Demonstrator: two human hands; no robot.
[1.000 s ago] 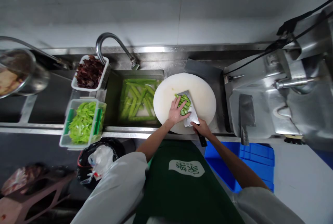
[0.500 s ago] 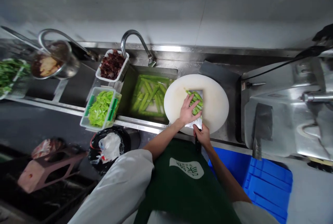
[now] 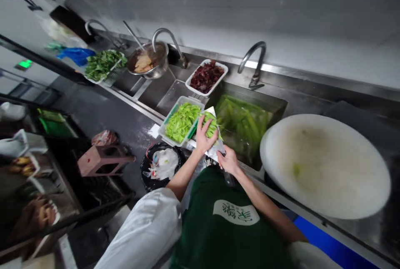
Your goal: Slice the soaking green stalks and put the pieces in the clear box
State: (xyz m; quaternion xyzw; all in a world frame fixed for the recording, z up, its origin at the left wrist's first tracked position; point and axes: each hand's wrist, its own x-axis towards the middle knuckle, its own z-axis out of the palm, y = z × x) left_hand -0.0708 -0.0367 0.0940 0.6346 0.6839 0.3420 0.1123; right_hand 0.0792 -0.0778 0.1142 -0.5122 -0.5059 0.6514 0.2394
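Observation:
My right hand (image 3: 229, 160) is wrapped round the dark handle of a cleaver (image 3: 215, 149), its broad blade lying flat. On that blade sits a heap of sliced green vegetable (image 3: 212, 126), probably celery. My left hand (image 3: 204, 139) rests over the heap with its fingers spread. Just left of the blade is a clear plastic container (image 3: 171, 140) filled with more green slices (image 3: 179, 121); the blade's far end is beside its right wall. Long green stalks (image 3: 240, 114) lie in water in the sink to the right of my hands.
A round white cutting board (image 3: 331, 156) lies to the right, with a green scrap on it. Behind are a white tray (image 3: 189, 83) of dark red leaves and a faucet (image 3: 256, 64). A metal bowl (image 3: 159, 69) stands farther left. Below is a black-lined bin (image 3: 178, 168).
Both hands have carried the cleaver with the green slices from the cutting board leftward across the sink to the container. The camera view has swung left too.

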